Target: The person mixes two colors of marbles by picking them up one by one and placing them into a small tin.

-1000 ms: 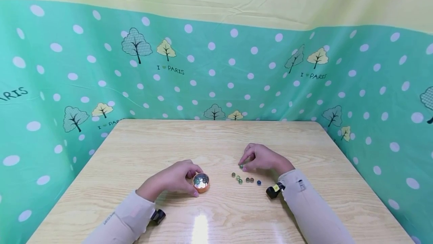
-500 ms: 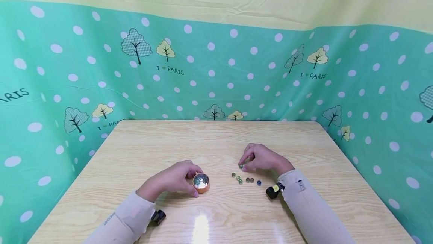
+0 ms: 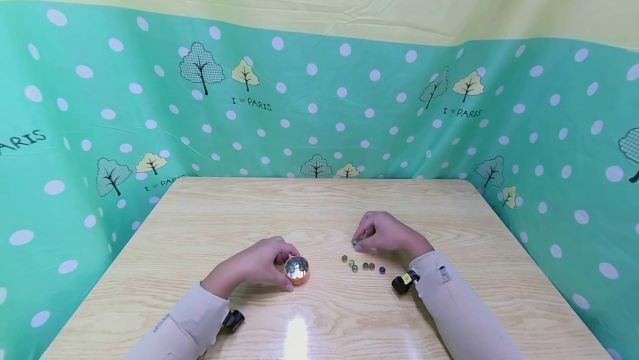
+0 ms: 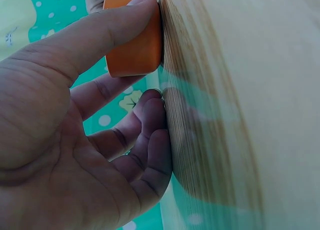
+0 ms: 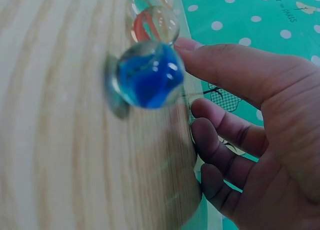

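My left hand [image 3: 262, 263] grips a small round orange cup [image 3: 298, 282] by its sides, thumb and index finger curled about it. The cup stands on the table, its inside shiny; dark and greenish spots show there, marbles or reflections. In the left wrist view the thumb presses the orange wall [image 4: 132, 52]. My right hand [image 3: 388, 232] pinches a green glass marble [image 3: 355, 242] between thumb and index finger. Nearest to this hand lie several loose marbles: greenish ones [image 3: 351, 263], two reddish-brown ones [image 3: 366, 266] and a blue one [image 3: 382, 270], large in the right wrist view.
A light wood table [image 3: 249, 199] bears everything. Behind it and along both sides hangs a green and yellow curtain [image 3: 309, 94] with dots and trees. Black wrist cameras [image 3: 233, 320] sit on both sleeves. Light glares off the table's near part.
The green marble at my right fingertips has shifted up slightly in the head view, and the fingers have closed in a little around it. My left hand and the cup stay put.
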{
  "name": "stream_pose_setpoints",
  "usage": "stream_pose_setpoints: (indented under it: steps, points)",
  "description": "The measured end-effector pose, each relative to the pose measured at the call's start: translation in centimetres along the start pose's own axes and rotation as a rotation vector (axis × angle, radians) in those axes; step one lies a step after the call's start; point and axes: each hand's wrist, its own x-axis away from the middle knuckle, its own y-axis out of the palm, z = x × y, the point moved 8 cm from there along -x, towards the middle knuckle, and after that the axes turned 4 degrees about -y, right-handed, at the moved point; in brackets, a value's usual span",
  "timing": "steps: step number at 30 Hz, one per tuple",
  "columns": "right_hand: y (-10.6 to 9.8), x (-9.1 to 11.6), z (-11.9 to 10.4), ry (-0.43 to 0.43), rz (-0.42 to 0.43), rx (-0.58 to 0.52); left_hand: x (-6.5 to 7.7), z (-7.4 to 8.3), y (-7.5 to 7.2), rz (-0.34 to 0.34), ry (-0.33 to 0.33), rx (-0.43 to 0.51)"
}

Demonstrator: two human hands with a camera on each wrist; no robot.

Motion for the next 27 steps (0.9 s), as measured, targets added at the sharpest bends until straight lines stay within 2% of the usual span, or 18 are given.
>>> stream_pose_setpoints:
  steps: [27]
  points:
    - [0.03,-0.16,-1.02,-0.015,0.025,0.021,-0.11,-0.45,0.10,-0.009,-0.004,-0.010]
